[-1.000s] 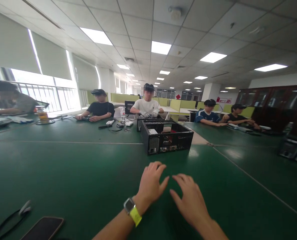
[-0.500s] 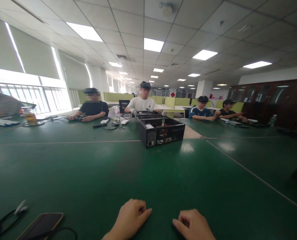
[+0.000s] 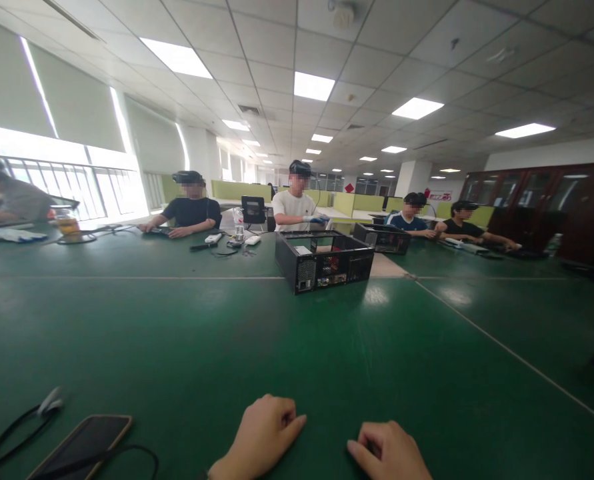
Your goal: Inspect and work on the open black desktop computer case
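My left hand and my right hand rest side by side on the green table near its front edge, fingers curled in, with nothing in them. A black open computer case stands well beyond them at the table's middle. To the left of my left hand lies a phone with a black cable beside it.
Across the table sit several people wearing headsets; one in a white shirt is behind the case. A second black case lies to its right. Small devices and a bottle lie on the far side. A jar stands far left.
My hands pulled back from the table's middle toward me and curled shut. The person in white moved a second case off to the right of the open case.
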`<state>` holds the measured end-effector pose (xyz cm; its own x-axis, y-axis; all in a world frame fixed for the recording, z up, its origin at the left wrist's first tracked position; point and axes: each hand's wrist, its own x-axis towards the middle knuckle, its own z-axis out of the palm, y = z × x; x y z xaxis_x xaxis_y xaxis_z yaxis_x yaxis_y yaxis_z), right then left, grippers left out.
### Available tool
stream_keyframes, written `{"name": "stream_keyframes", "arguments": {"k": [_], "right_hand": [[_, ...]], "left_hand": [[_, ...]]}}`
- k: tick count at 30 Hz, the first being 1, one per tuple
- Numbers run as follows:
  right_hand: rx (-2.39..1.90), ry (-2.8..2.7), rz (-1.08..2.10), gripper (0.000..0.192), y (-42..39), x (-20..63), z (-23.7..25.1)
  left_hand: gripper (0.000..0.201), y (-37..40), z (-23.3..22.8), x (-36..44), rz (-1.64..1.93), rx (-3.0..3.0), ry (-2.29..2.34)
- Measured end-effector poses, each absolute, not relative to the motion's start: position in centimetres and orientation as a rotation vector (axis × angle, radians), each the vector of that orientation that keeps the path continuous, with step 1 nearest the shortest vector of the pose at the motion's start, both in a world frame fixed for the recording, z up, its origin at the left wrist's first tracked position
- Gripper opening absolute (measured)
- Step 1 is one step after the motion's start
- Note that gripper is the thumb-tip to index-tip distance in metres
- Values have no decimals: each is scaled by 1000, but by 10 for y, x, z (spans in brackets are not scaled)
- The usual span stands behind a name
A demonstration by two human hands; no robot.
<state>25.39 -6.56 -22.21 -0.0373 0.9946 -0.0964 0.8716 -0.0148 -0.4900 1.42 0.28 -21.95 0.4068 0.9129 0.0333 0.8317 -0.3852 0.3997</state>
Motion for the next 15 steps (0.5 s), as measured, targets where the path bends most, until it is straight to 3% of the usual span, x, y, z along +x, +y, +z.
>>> {"name": "stream_keyframes", "arguments": {"k": [15], "right_hand": [[-1955,-1964,543,34,-71,251,-223]], "left_hand": [[34,0,-217,15,329,2400,1501]]}}
